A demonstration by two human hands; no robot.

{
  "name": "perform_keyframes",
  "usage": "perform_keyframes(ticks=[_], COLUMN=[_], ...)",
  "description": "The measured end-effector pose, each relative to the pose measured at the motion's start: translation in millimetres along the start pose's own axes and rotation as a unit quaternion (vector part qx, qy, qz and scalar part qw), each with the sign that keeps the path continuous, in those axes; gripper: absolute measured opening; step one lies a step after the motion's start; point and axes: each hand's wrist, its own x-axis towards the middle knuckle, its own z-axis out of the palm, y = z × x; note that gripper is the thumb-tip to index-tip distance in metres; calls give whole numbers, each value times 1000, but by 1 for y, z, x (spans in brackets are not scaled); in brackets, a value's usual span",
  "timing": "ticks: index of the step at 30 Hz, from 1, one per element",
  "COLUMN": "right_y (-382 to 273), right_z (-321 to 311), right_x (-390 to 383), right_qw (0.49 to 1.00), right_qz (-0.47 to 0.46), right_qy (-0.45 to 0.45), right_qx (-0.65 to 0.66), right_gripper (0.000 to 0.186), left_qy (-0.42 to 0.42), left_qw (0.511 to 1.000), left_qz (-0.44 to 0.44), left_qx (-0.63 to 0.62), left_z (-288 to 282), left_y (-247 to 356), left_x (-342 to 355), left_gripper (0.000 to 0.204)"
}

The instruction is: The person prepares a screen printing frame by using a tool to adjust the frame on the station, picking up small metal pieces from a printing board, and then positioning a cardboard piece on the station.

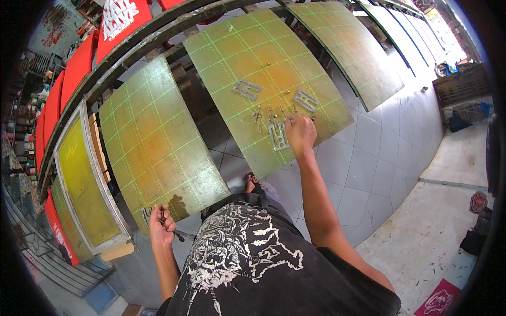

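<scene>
My right hand (301,132) reaches over the board (316,68) in the middle, its fingers pinched together among several metal bolts (259,117). What sits between those fingertips is too small to make out. Just beside them lies a slotted metal plate (278,137). Two similar plates rest farther up the same board, one to the left (246,89) and one to the right (305,100). Over the near edge of the left board (142,116), my left hand (163,225) is curled closed. A thin rod with a dark end (181,238) shows by it, and a small metal piece (146,213) touches its fingertips.
Both boards carry green grid lines, with a gap between them. A framed yellow screen (87,176) leans at the left. Red printed cloths (122,23) lie beyond a dark rail. More boards (350,45) continue at the right above a tiled floor (369,142).
</scene>
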Motion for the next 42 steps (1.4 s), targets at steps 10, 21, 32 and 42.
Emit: perform_keyframes(ticks=[10,21,32,42], right_y=[-22,-21,-12,-20], right_z=[-3,-2,1,-3], right_x=[3,0,11,4], right_qw=[992,975,971,972], right_qz=[50,106,131,144], right_qy=[-44,-78,-127,-109], right_qx=[106,176,156,154], right_gripper=[18,21,22,21], left_qy=[20,28,27,-94], left_qw=[1000,1000,1000,988], left_qz=[-5,-8,-8,22], left_qx=[-2,-12,-12,125], left_z=[-2,-5,5,101], left_y=[-1,-4,-4,39], left_x=[0,3,3,16], left_gripper=[29,28,27,32])
